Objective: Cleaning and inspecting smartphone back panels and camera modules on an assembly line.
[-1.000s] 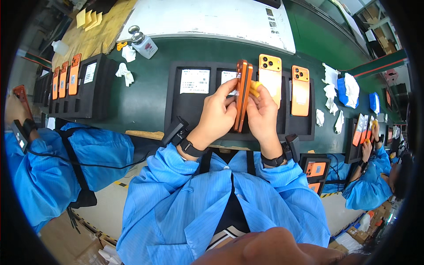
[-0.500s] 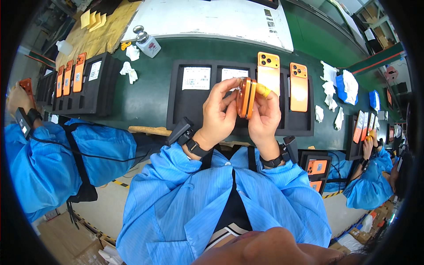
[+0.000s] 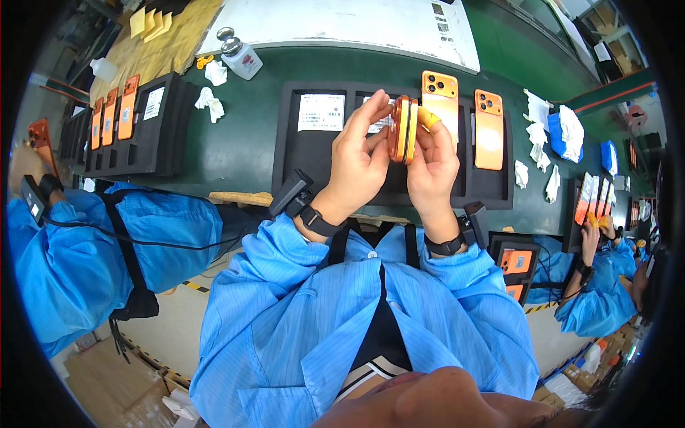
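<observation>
Above a black foam tray [image 3: 285,171], my left hand [image 3: 359,153] and my right hand [image 3: 435,164] grip orange smartphones [image 3: 404,132] between them, turned edge-on. A dark line splits the orange edges, which look like two phones lying against each other. My left fingers stretch along one side, the thumb near the lower end. A yellow cover sits on a finger of my right hand, which holds the other side. Just beyond it, an orange phone [image 3: 439,103] stands out from the tray. Another orange phone [image 3: 489,135] rests in the tray's right compartment, camera end away from me.
A pump bottle [image 3: 242,60] and crumpled white wipes [image 3: 209,103] lie at back left. More wipes [image 3: 536,135] and a blue packet [image 3: 565,135] lie right. Co-workers in blue sit on both sides, near black trays [image 3: 164,153] of orange phones. A white board [image 3: 335,32] lies behind.
Both hands and the held phones have shifted slightly away from me. The left fingers have straightened along the phones' side, and the phones stand more upright.
</observation>
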Action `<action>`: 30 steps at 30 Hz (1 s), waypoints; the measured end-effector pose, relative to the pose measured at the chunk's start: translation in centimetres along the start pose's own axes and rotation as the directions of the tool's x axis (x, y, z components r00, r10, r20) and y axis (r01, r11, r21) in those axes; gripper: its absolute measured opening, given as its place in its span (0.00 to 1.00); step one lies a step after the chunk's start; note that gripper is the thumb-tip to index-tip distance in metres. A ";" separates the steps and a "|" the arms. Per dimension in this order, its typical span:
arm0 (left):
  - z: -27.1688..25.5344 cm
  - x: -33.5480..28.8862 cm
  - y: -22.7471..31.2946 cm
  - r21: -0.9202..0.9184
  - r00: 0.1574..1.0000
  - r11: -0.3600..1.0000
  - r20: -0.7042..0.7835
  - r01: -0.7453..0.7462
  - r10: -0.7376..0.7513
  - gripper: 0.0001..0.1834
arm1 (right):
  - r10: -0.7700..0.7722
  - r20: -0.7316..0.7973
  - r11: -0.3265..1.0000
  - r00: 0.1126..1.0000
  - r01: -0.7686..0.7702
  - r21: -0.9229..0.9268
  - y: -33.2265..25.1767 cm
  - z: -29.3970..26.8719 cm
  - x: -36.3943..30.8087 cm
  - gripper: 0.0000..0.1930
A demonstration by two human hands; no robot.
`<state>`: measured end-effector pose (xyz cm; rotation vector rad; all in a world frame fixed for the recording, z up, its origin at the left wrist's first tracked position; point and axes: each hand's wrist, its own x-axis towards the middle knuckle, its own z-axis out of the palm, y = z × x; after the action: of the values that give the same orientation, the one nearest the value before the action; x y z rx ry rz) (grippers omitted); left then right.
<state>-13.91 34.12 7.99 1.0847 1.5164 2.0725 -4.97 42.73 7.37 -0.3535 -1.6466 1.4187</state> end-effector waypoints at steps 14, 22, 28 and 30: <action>-0.9 -1.9 -2.5 -0.317 0.989 0.938 -0.001 0.138 -0.146 0.28 | 0.152 0.073 0.988 0.986 -0.151 -0.019 1.8 -0.8 -2.3 0.19; -1.1 -1.8 -3.7 -0.167 0.978 0.967 -0.050 0.193 -0.203 0.28 | 0.200 0.077 0.978 0.977 -0.194 -0.076 3.6 -1.5 -2.4 0.21; -1.3 -0.8 -4.1 0.046 0.914 0.914 0.025 0.404 -0.405 0.28 | 0.269 0.103 0.949 0.958 -0.245 -0.198 4.4 -1.5 -1.4 0.20; -1.1 -1.2 -4.0 0.024 0.929 0.929 0.029 0.369 -0.370 0.28 | 0.257 0.081 0.950 0.963 -0.237 -0.202 4.8 -1.5 -1.6 0.19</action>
<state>-14.55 34.11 3.71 0.7615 1.5846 1.7757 -4.48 43.98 2.26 -0.6226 -1.8840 1.4858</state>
